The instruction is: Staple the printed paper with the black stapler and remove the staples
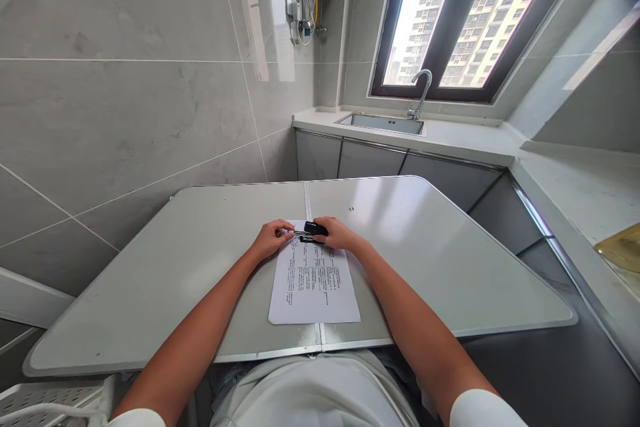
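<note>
A black stapler is in my right hand, whose fingers wrap around its right end. Its upper arm stands apart from the base, and a silver metal strip shows between them, pointing left. At the left end of that strip, my left hand has thumb and fingertips pinched together; whatever lies between them is too small to tell. Beneath both hands is a white sheet of paper printed with lines of black text. The stapler is over the sheet's far edge.
The pale folding table has a seam down its middle, with two tiny dark bits beyond my right hand. Past it stand a counter with a sink and a faucet. A white perforated rack is at lower left.
</note>
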{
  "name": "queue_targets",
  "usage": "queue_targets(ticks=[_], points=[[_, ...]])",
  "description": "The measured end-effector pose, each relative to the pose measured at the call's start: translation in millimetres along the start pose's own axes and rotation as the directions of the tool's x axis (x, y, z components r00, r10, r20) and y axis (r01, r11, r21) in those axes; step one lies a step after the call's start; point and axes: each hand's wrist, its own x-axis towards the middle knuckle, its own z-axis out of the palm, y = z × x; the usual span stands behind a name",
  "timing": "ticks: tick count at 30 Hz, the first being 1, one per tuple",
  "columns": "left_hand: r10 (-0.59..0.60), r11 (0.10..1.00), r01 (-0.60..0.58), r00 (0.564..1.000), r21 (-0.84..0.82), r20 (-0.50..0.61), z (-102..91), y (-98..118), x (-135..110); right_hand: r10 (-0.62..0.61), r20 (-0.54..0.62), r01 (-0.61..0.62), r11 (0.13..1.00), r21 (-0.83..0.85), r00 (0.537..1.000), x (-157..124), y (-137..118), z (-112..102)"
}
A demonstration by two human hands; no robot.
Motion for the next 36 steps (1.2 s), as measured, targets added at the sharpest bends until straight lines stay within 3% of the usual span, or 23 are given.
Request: queue_targets(ticks=[21,36], points=[[0.007,0.996,-0.005,1.000,0.092,-0.024,-14.4,6.6,-2.5,0.012,0.013,-0.012,1.000,0.018,1.000,-2.0,-1.9,-3.1],[0.011,0.996,-0.007,0.999,0.093,-0.043,-14.3,-6.2,-0.6,0.024,0.023,-0.024,1.000,0.014,0.999,-2.0,-2.5,-3.4]])
